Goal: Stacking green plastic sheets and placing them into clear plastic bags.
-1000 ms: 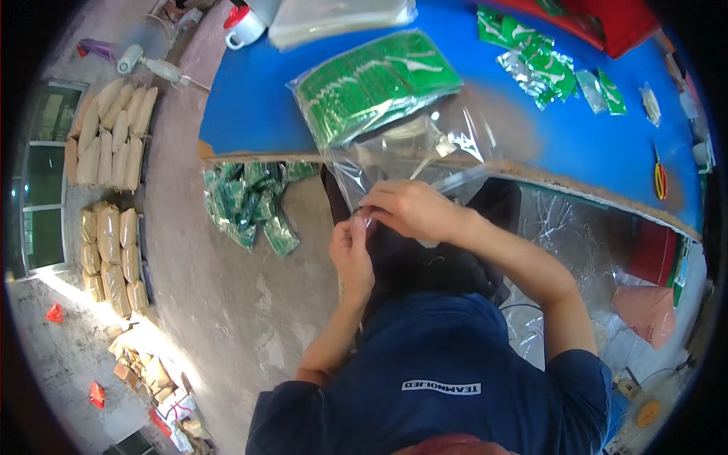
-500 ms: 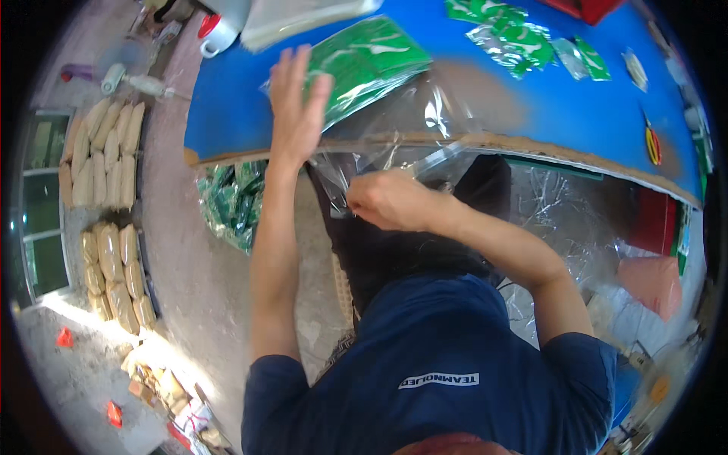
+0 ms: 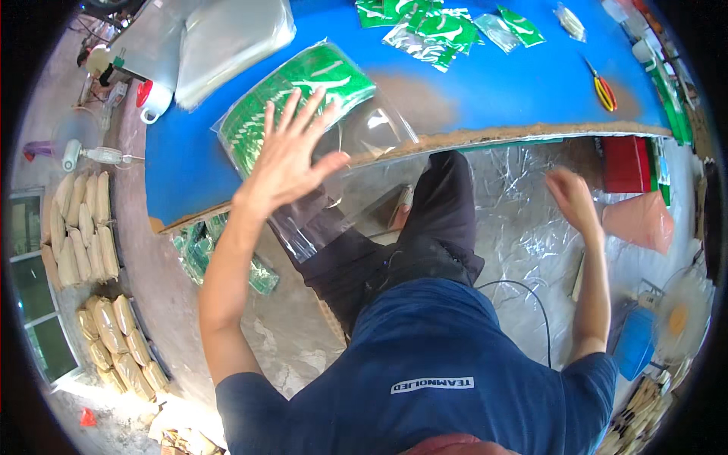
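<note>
My left hand (image 3: 292,155) lies with spread fingers on a clear plastic bag (image 3: 375,125) at the near left edge of the blue table (image 3: 485,95). Inside the bag is a stack of green printed packets (image 3: 322,72). The bag's empty clear end hangs over the table edge, above my lap. My right hand (image 3: 574,199) is apart from the bag, off to the right in front of the table's edge. Its fingers are curled closed; whether anything is in them is hidden.
A pile of clear bags (image 3: 231,45) and a white mug with a red lid (image 3: 154,100) are at the table's far left. Green packets (image 3: 440,30) and scissors (image 3: 604,92) lie farther right. Clear plastic film (image 3: 508,220) covers the floor below.
My right hand has left the bag's end and swung out to the right. My left hand stays spread on the bag. The whole view has shifted, showing more of the table's left.
</note>
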A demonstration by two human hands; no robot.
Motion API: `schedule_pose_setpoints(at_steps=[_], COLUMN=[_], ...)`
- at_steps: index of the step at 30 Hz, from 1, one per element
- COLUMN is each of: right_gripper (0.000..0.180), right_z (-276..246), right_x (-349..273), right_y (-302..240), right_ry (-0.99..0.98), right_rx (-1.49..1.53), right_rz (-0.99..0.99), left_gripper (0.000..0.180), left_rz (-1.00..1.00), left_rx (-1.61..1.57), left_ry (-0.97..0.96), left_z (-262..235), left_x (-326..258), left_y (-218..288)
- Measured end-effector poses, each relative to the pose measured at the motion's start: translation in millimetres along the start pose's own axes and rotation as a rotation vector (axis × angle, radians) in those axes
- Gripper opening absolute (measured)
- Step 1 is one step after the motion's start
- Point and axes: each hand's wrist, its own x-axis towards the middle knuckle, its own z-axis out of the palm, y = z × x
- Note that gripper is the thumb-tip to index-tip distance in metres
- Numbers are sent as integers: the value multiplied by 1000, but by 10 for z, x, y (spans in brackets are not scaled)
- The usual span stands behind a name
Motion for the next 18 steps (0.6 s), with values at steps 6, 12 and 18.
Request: schedule_pose_setpoints(at_steps=[6, 12, 18], right_gripper=[20, 32, 28], right_z=[775, 1035, 989], right_x=[912, 1309, 1343], right_y=[-1308, -1708, -1689], right_ry=[165, 183, 197], right_rx=[209, 23, -72], right_rz=[-570, -1077, -1117], left_gripper=[27, 29, 31], left_rz=[-263, -395, -144], left_rx=[-515, -96, -125], left_ry=[730, 775, 748], left_z=[-13, 667, 689], left_x=[-654, -1436, -1473], left_y=[-111, 225, 161])
